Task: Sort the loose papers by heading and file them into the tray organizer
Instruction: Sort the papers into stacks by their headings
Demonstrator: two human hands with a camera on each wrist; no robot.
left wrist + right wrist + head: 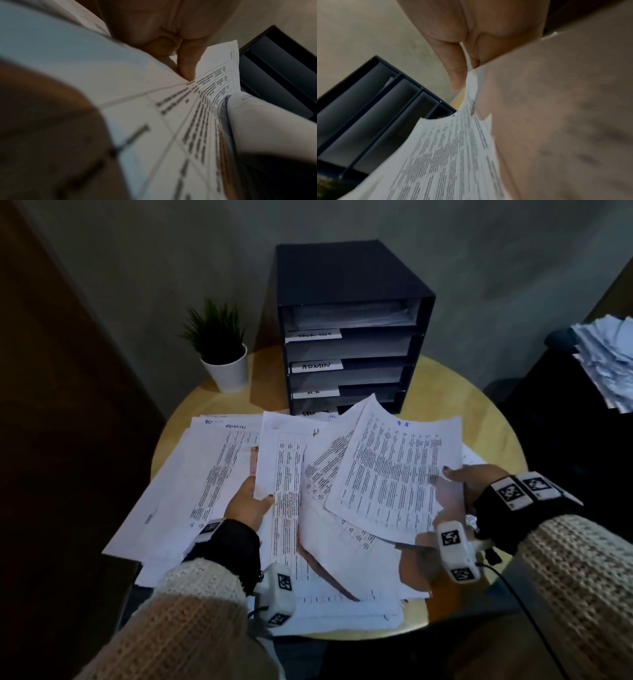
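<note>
My left hand (247, 505) and right hand (469, 479) each pinch a printed white sheet above the loose paper pile (191, 484) covering the round wooden worktop (489, 419); the black tray organizer (352, 326) beyond holds few, so most remains unsorted.

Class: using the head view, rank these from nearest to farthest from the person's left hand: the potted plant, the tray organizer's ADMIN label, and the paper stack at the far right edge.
From the left hand:
1. Potted plant, behind it, slightly left.
2. ADMIN label, behind it, to the right.
3. Paper stack, off the table, far right.
</note>
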